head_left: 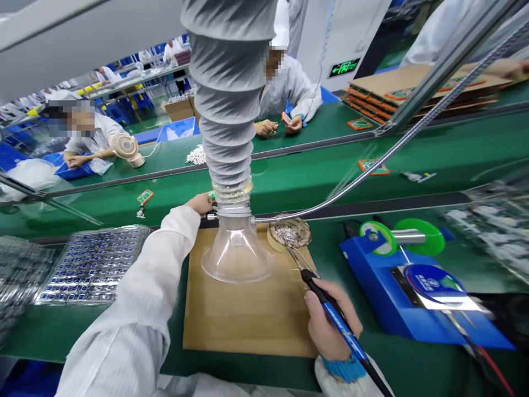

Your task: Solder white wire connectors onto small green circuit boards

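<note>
Two bare hands at a green workbench (256, 184), seen from above. Right hand (328, 322) clenched around a blue-handled soldering iron (330, 309), tip angled up and away toward a round tin of silvery solder dross (291, 234) at the far edge of a wooden work board (248, 314). Left hand (201, 203), at the end of a white sleeve, reached to the far side of the board and resting on a small green circuit board (212, 195) at the edge of the conveyor belt; whether closed on it or only touching, cannot tell, fingers hidden behind a fume duct. Clear funnel hood (236, 251) of that grey ribbed fume duct (229, 110) hanging just above the wooden board, between the two hands. Flexible metal hose (392, 149) curving down from upper right to the neck of the hood. Blue soldering station (413, 292) just right of the board, with a green solder spool (417, 237) on its far end. Clear tray of small blue parts (93, 264) to the left. More small circuit boards (374, 166) scattered along the belt. Across the line, two co-workers in white coats, one beside a small beige fan (125, 148), the other's hands (279, 127) busy with a small item; stacked flat cardboard (413, 88) at far right.
</note>
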Action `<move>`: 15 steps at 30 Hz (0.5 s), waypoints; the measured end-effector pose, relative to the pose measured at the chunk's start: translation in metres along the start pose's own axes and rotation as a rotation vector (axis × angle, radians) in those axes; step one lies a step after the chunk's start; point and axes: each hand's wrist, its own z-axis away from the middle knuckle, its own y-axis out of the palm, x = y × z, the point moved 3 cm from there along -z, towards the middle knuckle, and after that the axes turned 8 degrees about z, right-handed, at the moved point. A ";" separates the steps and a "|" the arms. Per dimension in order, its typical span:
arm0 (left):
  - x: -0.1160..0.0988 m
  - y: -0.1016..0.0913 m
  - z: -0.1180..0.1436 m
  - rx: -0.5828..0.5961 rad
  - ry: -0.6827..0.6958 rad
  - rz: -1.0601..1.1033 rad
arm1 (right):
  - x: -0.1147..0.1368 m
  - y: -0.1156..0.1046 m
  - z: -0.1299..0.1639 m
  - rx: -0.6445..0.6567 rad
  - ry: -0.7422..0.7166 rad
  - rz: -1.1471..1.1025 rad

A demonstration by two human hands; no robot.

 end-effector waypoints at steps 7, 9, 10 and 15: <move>0.038 -0.028 0.122 0.364 -0.202 0.140 | 0.000 0.002 0.002 -0.003 0.047 -0.027; 0.043 -0.027 0.166 0.420 -0.135 0.162 | -0.004 0.003 0.005 -0.004 0.075 -0.019; 0.044 -0.026 0.186 0.423 -0.074 0.125 | -0.006 0.004 0.007 -0.007 0.082 -0.013; 0.041 -0.005 0.245 0.346 0.244 -0.169 | -0.008 0.007 0.009 -0.008 0.102 0.008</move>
